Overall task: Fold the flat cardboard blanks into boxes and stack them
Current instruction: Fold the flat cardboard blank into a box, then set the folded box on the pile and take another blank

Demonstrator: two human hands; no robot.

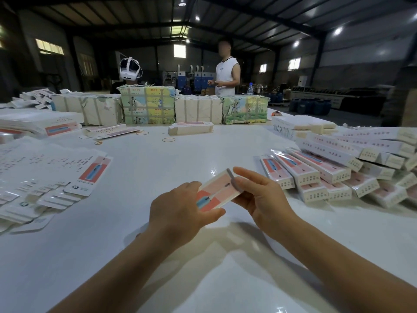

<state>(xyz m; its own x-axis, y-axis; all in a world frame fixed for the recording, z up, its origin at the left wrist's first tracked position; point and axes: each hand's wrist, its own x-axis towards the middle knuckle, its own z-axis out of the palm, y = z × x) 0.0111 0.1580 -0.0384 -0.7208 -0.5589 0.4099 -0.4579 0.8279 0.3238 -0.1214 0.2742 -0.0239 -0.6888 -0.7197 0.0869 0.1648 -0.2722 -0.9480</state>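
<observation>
So both hands are on one long, narrow pink-and-white printed cardboard box [215, 190], held just above the glossy white table [158, 159] right in the middle, close to the person's body. The left hand [180, 213] grips the near end, with the thumb underneath and fingers wrapped over the top, which looks like it's there to keep the tube squared up. The right hand [259, 197] holds the far end, fingers curled around it and thumb against a small grey flap [232, 178] sticking up there, so my guess is that end flap is about to get tucked in. Whether the near end is already closed I can't tell, the left hand covers it. To the right of the held box sits the pile of finished pink-and-white boxes [327, 175], laid in slanted rows a few layers deep, handy for the right hand to drop the next one onto. To the left of the held box is the fanned-out heap of flat white printed cardboard blanks [52, 175], still a decent number of them, so the job looks partway through. Beyond the held box, across the table, there's a row of strapped paper-wrapped bundles [158, 107], a few loose orange rubber bands [168, 139], and two other people behind them. Main risk I'd say is crushing the thin card while pressing the flap home.
</observation>
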